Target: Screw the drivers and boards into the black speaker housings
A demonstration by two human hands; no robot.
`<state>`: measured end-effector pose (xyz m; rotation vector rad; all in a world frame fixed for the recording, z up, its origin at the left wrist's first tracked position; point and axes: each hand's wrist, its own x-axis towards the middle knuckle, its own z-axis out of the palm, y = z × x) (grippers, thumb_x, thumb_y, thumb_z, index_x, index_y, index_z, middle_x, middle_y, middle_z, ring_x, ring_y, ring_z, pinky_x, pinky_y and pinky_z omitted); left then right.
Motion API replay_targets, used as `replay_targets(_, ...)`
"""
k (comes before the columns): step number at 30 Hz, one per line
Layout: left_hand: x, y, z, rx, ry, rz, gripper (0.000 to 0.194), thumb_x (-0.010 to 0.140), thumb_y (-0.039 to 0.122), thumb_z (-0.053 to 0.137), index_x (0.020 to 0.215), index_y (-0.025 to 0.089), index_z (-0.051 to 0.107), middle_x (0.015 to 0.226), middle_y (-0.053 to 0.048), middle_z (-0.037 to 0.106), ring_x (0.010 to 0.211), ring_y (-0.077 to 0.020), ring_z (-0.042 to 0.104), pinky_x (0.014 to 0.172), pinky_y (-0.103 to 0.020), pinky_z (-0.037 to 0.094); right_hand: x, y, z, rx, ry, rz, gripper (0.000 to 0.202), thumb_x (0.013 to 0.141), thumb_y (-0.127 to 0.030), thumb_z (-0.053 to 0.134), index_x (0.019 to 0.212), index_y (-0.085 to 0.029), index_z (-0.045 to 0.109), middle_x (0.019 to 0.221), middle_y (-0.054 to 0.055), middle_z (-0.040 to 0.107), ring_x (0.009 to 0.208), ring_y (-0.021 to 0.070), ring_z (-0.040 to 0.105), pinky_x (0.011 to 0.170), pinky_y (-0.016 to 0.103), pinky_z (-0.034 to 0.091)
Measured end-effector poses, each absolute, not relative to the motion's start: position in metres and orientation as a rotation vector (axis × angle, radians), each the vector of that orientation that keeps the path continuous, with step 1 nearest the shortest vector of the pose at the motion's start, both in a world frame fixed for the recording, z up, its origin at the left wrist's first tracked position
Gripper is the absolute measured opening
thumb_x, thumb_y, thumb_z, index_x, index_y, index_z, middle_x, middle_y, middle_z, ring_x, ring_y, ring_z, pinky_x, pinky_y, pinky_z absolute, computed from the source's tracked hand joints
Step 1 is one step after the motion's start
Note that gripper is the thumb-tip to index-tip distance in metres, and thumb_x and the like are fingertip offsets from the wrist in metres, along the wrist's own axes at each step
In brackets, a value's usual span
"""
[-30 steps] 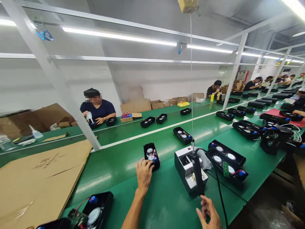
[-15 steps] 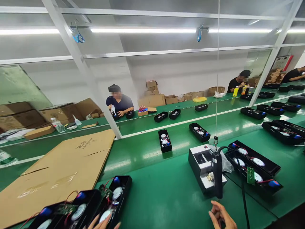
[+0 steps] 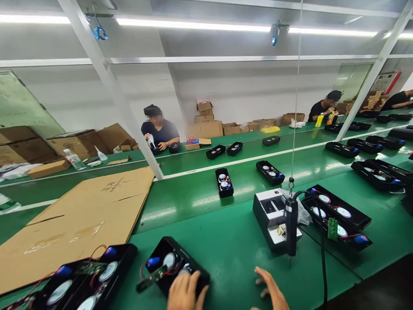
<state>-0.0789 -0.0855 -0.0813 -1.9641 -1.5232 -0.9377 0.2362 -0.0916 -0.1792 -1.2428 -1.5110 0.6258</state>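
My left hand [image 3: 185, 290] grips the near end of a black speaker housing [image 3: 196, 267], which lies tilted on the green bench. White round speakers and a blue part sit in it, and a green circuit board [image 3: 151, 279] hangs over its left side on wires. My right hand [image 3: 271, 288] is apart from the housing, to its right, fingers spread with nothing held. Above and right of that hand a black electric screwdriver [image 3: 291, 226] hangs upright from a cord, in front of a black-and-white box [image 3: 269, 215] with small parts.
Two open housings [image 3: 109, 275] stand at lower left beside a cardboard sheet [image 3: 80, 215]. More housings [image 3: 338, 215] lie right of the screwdriver, whose black cable droops there. Others sit along the green line [image 3: 193, 189]. Several people work beyond, one [image 3: 159, 131] across the line.
My left hand has brought one housing rightward, away from the two at lower left, and turned it. My right hand has moved left, and its fingers have spread. The view has shifted slightly.
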Motion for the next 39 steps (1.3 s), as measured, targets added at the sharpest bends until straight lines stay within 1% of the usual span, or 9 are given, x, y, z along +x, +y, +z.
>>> replay_targets(3,-0.001,-0.087,-0.085,-2.091,-1.621,-0.932,0.023,0.093,0.026,0.066,0.114,0.026,0.074,0.089,-0.006,0.076,0.081,-0.0259,0.075,0.074,-0.038,0.062,0.21,-0.102,-0.189,-1.111,-1.751,0.549,0.072,0.102,-0.045,0.066,0.169,-0.038,0.04,0.164,0.015,0.058,0.14,0.0382,0.068,0.105,0.048,0.067)
replay_targets(7,0.063,-0.103,-0.075,-2.324,-1.759,-1.074,0.043,0.092,0.016,0.056,0.132,0.024,0.07,0.103,-0.011,0.08,0.089,-0.0281,0.077,0.077,-0.043,0.066,0.195,-0.117,-0.172,-0.995,-1.842,0.519,0.093,0.101,-0.037,0.065,0.178,-0.031,0.013,0.177,0.019,0.039,0.155,0.0432,0.052,0.114,0.058,0.06)
replay_targets(10,0.058,-0.114,-0.052,-2.373,-1.667,-1.24,0.043,0.097,0.015,0.054,0.136,0.026,0.068,0.105,-0.01,0.081,0.092,-0.0256,0.078,0.08,-0.041,0.068,0.207,-0.112,-0.142,-1.04,-1.883,0.596,0.106,0.09,-0.023,0.072,0.177,-0.032,0.014,0.173,0.02,0.043,0.154,0.0417,0.054,0.119,0.06,0.056)
replay_targets(15,-0.001,-0.125,-0.01,-2.365,-1.415,-1.267,0.016,0.098,0.019,0.07,0.111,0.027,0.074,0.086,-0.002,0.074,0.096,-0.0224,0.076,0.087,-0.037,0.067,0.268,-0.065,-0.084,-1.081,-2.131,0.926,0.125,0.063,-0.005,0.077,0.175,-0.027,0.026,0.174,0.021,0.039,0.159,0.0422,0.047,0.127,0.059,0.046)
replay_targets(18,-0.022,-0.126,-0.004,-2.471,-1.316,-1.096,0.013,0.096,0.028,0.077,0.109,0.029,0.076,0.091,-0.002,0.075,0.112,-0.0263,0.075,0.101,-0.045,0.064,0.305,-0.043,-0.053,-1.139,-2.207,1.029,0.117,0.064,-0.001,0.073,0.172,-0.028,0.035,0.176,0.017,0.038,0.159,0.0376,0.048,0.129,0.053,0.045)
replay_targets(24,-0.027,-0.111,-0.023,-2.451,-1.348,-1.091,0.027,0.098,0.009,0.065,0.114,0.027,0.077,0.099,0.0,0.08,0.13,-0.0249,0.07,0.124,-0.051,0.05,0.326,-0.048,-0.018,-1.217,-2.16,0.953,0.092,0.078,-0.012,0.085,0.162,-0.034,0.054,0.176,0.013,0.042,0.157,0.0381,0.05,0.125,0.058,0.049)
replay_targets(29,-0.027,-0.093,-0.037,-2.395,-1.67,-1.261,0.013,0.102,0.025,0.067,0.106,0.026,0.079,0.135,-0.009,0.072,0.152,-0.0334,0.054,0.113,-0.057,0.06,0.282,-0.061,-0.009,-0.951,-1.997,0.606,0.027,0.1,-0.015,0.07,0.123,-0.026,0.078,0.119,0.008,0.081,0.109,0.0236,0.077,0.096,0.041,0.063)
replay_targets(34,-0.021,-0.087,-0.042,-2.646,-1.668,-1.157,0.017,0.104,0.025,0.064,0.11,0.028,0.079,0.162,-0.008,0.058,0.166,-0.035,0.034,0.117,-0.061,0.057,0.233,-0.058,-0.008,-0.856,-2.387,0.407,0.016,0.1,-0.017,0.072,0.115,-0.02,0.077,0.105,0.007,0.084,0.094,0.0238,0.076,0.084,0.039,0.055)
replay_targets(39,-0.031,-0.085,-0.036,-2.816,-1.464,-0.816,0.024,0.097,0.034,0.077,0.119,0.028,0.078,0.167,-0.011,0.053,0.168,-0.0441,0.026,0.125,-0.08,0.037,0.216,-0.055,-0.001,-0.979,-2.756,0.421,0.016,0.1,-0.012,0.063,0.099,-0.019,0.077,0.094,0.005,0.082,0.089,0.022,0.074,0.077,0.037,0.046)
